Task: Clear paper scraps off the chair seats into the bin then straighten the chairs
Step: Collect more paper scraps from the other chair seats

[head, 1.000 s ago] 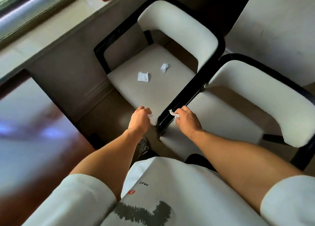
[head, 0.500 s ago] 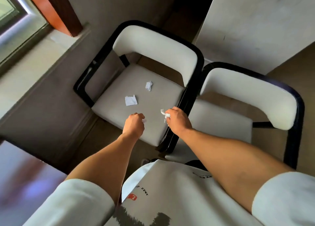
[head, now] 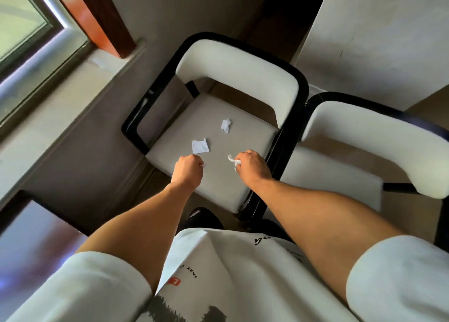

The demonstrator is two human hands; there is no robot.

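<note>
Two white chairs with black frames stand side by side. On the left chair's seat (head: pixel 218 185) lie a flat paper scrap (head: pixel 200 146) and a crumpled scrap (head: pixel 226 125) farther back. My left hand (head: pixel 188 170) hovers in a fist just below the flat scrap, a sliver of white paper showing at its fingers. My right hand (head: pixel 251 167) is over the seat's right side, shut on a crumpled paper scrap (head: pixel 232 160) that sticks out to the left. The right chair's seat (head: pixel 323 173) shows no scraps. No bin is in view.
A windowsill (head: pixel 60 98) and wall run along the left, close to the left chair. A white table top (head: pixel 379 37) stands behind the chairs at the right. A glossy dark surface (head: pixel 31 244) is at the lower left. My shoe (head: pixel 201 216) is under the seat's front edge.
Both hands have moved forward from the seat's front edge to over the middle of the left seat, nearer the flat scrap. The view has tilted, showing more of the window.
</note>
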